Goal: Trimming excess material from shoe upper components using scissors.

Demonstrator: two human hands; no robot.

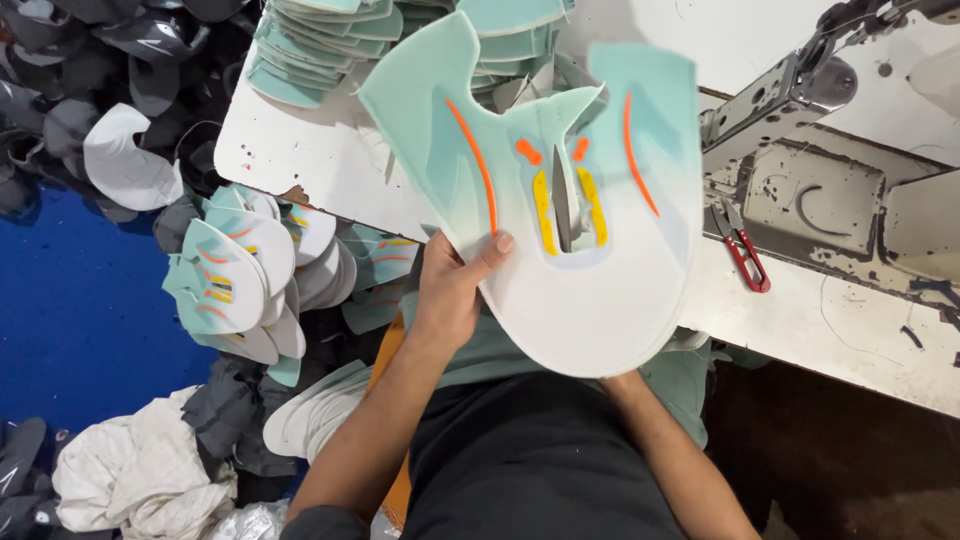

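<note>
A flat shoe-upper piece (590, 300), white fading to mint green with orange and yellow stripes, is held up over the table edge. My left hand (452, 290) grips its left edge, thumb on the front face. My right hand is hidden behind the piece; only its forearm (670, 450) shows below, so its grip cannot be seen. A grey blade-like point (561, 200) pokes through the slot in the middle of the piece.
Stacked mint pieces (330, 40) lie on the white table (300, 150). Red thread snips (742, 250) rest beside the sewing machine (830, 190). More finished uppers (240, 280) pile at left, with grey pieces (90, 60), white cloth (140, 470) and blue floor (70, 310).
</note>
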